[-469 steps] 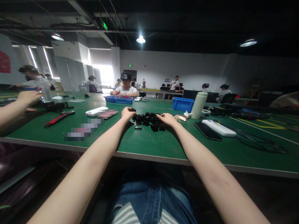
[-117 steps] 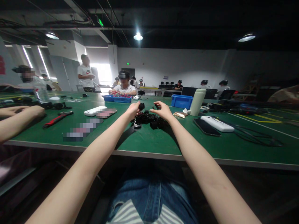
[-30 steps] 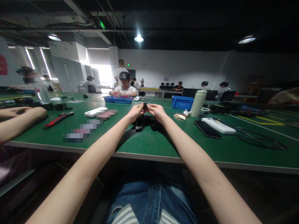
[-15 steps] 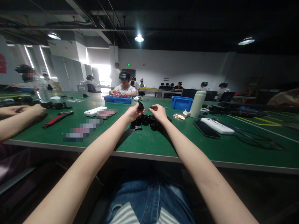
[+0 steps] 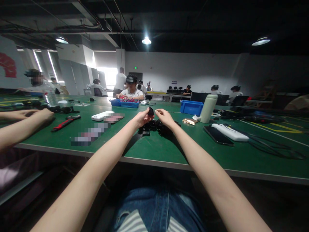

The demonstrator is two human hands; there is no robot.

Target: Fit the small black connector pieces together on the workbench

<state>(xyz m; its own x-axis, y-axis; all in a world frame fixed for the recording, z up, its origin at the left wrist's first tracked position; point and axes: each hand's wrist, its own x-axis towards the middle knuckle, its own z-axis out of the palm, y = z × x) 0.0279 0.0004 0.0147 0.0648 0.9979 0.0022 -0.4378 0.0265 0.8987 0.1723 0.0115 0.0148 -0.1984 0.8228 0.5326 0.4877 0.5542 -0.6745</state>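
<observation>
My left hand is closed around a small black part, held up just above the table. Right beside that part is my right hand, its thumb and fingers pinched together; whatever is between the tips is too small to make out. Under both hands lies a heap of black parts on the green table, partly hidden by my wrists. One squarish black piece sits at the heap's near left.
Left of me lie a red-handled tool and a white power bank; a neighbour's hands are further left. To the right stand a blue bin and a pale green bottle, with a phone nearer.
My right fingertips have come closer to the black part in my left hand, and that part has turned slightly. The whole view has shifted a little to the left.
</observation>
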